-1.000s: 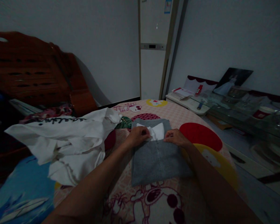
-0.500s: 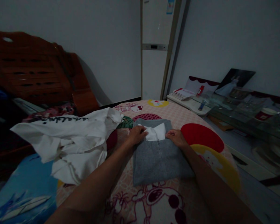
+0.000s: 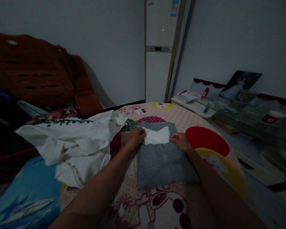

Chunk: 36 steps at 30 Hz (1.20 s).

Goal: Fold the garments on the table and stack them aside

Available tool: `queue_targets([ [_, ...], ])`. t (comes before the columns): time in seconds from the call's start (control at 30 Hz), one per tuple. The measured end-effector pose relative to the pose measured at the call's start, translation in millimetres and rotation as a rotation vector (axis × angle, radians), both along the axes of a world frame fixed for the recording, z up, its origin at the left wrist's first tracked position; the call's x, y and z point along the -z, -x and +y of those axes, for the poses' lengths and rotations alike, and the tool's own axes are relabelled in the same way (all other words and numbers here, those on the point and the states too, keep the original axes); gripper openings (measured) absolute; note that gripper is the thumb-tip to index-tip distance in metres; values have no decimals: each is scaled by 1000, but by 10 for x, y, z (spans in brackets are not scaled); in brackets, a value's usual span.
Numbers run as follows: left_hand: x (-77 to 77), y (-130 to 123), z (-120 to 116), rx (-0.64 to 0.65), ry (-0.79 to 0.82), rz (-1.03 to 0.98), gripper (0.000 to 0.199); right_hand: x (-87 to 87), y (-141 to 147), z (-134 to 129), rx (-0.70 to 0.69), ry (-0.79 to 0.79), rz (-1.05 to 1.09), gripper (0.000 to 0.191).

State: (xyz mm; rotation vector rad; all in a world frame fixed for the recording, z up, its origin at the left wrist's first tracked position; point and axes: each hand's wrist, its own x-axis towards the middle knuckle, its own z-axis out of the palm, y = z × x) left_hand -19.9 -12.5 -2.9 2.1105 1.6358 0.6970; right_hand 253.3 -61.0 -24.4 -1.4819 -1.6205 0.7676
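Observation:
A folded grey garment [image 3: 166, 163] lies on the patterned tablecloth [image 3: 181, 116]. On its far part rests a white cloth [image 3: 157, 135], fairly flat. My left hand [image 3: 137, 136] pinches the left edge of the white cloth, fingers closed. At the right edge of that cloth, my right hand [image 3: 181, 141] has its fingers pressed together on the edge; whether it grips white or grey fabric is hard to tell. A crumpled white garment [image 3: 85, 140] with dark lettering lies to the left of my left arm.
A wooden chair [image 3: 38, 73] stands at the left, with a blue printed cloth [image 3: 30, 197] in front of it. On the right, a glass-topped stand [image 3: 248, 117] carries a paper cup [image 3: 270, 117] and a photo. A tall white cabinet-like unit [image 3: 158, 73] stands behind the table.
My left hand has shifted slightly left, and the white cloth's left part looks flatter and more spread. My right hand has barely moved.

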Motion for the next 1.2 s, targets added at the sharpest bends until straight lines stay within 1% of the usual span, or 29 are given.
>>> queue_targets([
  [0.1,2,-12,-15,-2,-6,-10,13,-7,-5,-5,5,-8,-20,19],
  [0.33,2,16,-10,-13,3,-94,13,-6,-3,-18,18,2,-22,20],
  [0.5,5,10,-16,-17,-20,-95,13,-5,-16,-4,-7,-3,6,21],
  [0.6,9,3,-20,-12,-38,-83,15,-78,-56,-4,-12,-10,-23,22],
  [0.67,14,2,-13,-5,-54,-75,16,-186,-65,-32,-8,-68,-98,20],
  [0.73,23,6,4,0,-53,-78,15,-324,-25,-92,-69,-161,-167,18],
  [0.8,39,14,28,-2,-36,-92,15,-447,79,-175,-212,-248,-186,17],
  [0.87,62,23,51,5,-18,-117,14,-502,235,-256,-367,-298,-187,20],
  [0.93,86,30,64,19,1,-150,15,-461,401,-308,-464,-329,-228,24],
  [1.0,105,35,67,22,9,-187,15,-344,535,-324,-500,-344,-327,25],
  [1.1,94,47,71,9,1,-271,15,-145,635,-304,-471,-348,-512,24],
  [1.2,25,95,82,17,30,-417,7,-49,641,-285,-424,-367,-587,25],
])
